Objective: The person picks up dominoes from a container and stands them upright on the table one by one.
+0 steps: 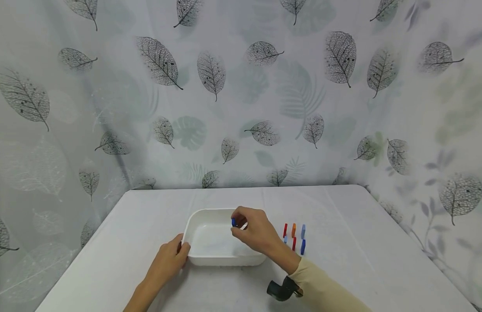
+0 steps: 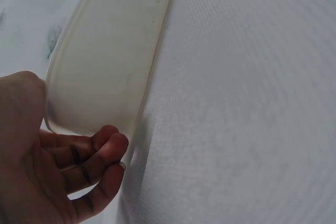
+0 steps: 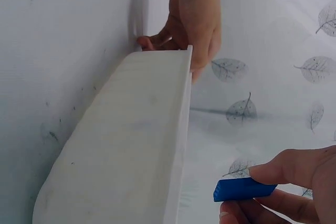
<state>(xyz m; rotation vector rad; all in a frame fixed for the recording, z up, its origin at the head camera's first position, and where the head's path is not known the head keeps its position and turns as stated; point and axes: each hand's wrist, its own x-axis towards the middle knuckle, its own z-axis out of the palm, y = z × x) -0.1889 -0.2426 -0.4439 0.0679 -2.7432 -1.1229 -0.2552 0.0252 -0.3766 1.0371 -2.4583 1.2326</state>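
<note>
A white plastic tray [image 1: 225, 261] stands on the table, and my left hand [image 1: 169, 256] grips its left end. In the left wrist view the fingers [image 2: 111, 148] curl against the tray's outer wall [image 2: 107, 56], near its base. Above the tray's inside, my right hand [image 1: 257, 230] pinches a short blue bar [image 3: 242, 188] between thumb and fingers. The bar has a ridged end and is held clear of the tray. Only a small part of it shows in the head view.
Right of the tray lie several similar bars in two rows, among them an orange bar [image 1: 293, 230], a light blue bar [image 1: 303, 231] and a dark blue bar [image 1: 303, 247]. A black curved device [image 1: 281, 290] is at the right wrist. A leaf-patterned curtain [image 1: 241, 95] hangs behind the table [image 1: 354, 242].
</note>
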